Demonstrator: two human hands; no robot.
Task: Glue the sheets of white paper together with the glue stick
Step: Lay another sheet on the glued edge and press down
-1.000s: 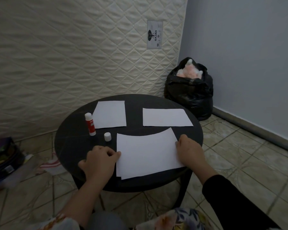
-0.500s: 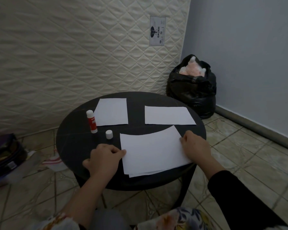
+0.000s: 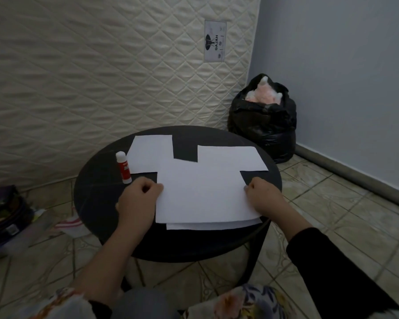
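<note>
Paper is filling the middle of the round black table point(image 3: 95, 203): you are holding the top sheet point(image 3: 203, 194) by its two side edges, long axis running left to right across you. Your left hand point(image 3: 137, 201) is pinching the left edge, fingers curled over it, so the left grip is closed on that sheet. Your right hand point(image 3: 262, 195) is pinching the right edge the same way, thumb side tucked out of sight, so that grip too is closed on the sheet.

A lower sheet point(image 3: 214, 225) is peeking out beneath the near edge, slightly skewed, and most of it is hidden; whether the two are touching all over cannot be told. The top sheet's far edge is covering the near parts of two more sheets: the far left sheet point(image 3: 150, 153) and the far right sheet point(image 3: 230, 157), whose long side is lying left to right.

The glue stick point(image 3: 123, 168) is standing just left of the far left sheet, near your left hand, white end up and leaning slightly away from you; its red label is too blurred to read.

Behind the table a quilted mattress point(image 3: 101, 65) is leaning against the wall, and a black bag point(image 3: 263, 127) is sitting in the corner, with something pale pink showing at its mouth. Dark items at the left frame edge are cut off and unclear.
</note>
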